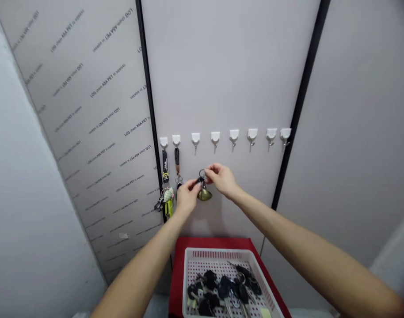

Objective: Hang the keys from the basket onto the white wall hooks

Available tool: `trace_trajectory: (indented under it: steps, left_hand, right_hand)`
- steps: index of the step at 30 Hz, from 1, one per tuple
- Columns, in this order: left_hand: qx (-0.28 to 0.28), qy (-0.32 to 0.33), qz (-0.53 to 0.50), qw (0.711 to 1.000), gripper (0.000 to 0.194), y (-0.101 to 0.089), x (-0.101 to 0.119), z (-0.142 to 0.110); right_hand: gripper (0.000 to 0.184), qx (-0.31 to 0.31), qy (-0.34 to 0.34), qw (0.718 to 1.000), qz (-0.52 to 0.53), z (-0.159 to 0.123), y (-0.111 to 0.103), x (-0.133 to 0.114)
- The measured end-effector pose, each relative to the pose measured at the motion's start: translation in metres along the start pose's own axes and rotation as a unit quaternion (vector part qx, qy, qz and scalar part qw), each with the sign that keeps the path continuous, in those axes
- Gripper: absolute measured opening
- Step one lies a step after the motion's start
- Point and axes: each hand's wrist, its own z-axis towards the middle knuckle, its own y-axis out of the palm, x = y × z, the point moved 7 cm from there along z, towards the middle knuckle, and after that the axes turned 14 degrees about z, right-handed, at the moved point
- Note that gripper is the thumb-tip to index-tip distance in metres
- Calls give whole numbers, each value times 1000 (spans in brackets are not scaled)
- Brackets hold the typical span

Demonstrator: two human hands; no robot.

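- On the left wall panel we see printed protective film (99,110); it plays no part in the work
- Two key sets (170,185) already hang from the first two white hooks; the remaining hooks (196,138) along the row are bare
- Our left hand (187,194) is raised in front of the wall, fingers pinched shut on the dark key end of the key ring (202,173), palm turned toward the wall
- The key ring sits between both hands, just below the third hook, with a brass fob (204,194) dangling beneath it
- Our right hand (222,176) pinches the ring from the right with thumb and forefinger closed on it, the forearm reaching in from lower right
- In our judgement, the ring should be held open-face toward the hook tip, the fob left hanging free, and the left hand should steady the keys so they do not swing
- Below, a white basket (188,265) on a red surface (178,265) holds more dark keys (222,287)
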Motion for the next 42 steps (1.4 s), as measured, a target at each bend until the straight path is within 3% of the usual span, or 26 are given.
trace_trajectory:
  steps: [6,10,16,21,24,26,29,31,35,38,42]
  left_hand:
    - [72,2,5,997,23,-28,32,47]
    - [101,8,59,993,23,-36,39,59]
    - [100,10,114,988,22,-33,30,59]
    - [97,16,103,990,32,-27,14,34]
    - [37,16,107,993,31,-12,-7,3]
    - [-35,7,142,989,28,4,-26,-25]
    - [-168,14,224,960,27,32,-58,-71]
    - [-269,53,288,917,27,50,-75,-101]
    - [-427,133,416,792,26,75,-102,-150]
    - [-445,138,473,748,26,80,-111,-163]
    - [-438,100,482,752,20,78,-114,-161]
  right_hand:
    - [11,85,-53,995,-28,40,5,-40]
    - [10,100,-39,994,-20,52,10,-43]
    - [11,97,-14,992,-77,61,13,-31]
    - [18,90,-69,989,-98,43,-1,-29]
    - [21,28,-65,990,-122,6,-7,-5]
    - [18,-72,-15,986,-152,-31,-4,27]
    - [16,-213,90,952,-201,-97,2,84]
    - [17,-270,131,929,-218,-134,4,114]
    - [21,-322,157,900,-248,-179,10,148]
    - [23,-366,129,872,-297,-194,19,157]
    - [23,-371,97,852,-356,-196,20,161]
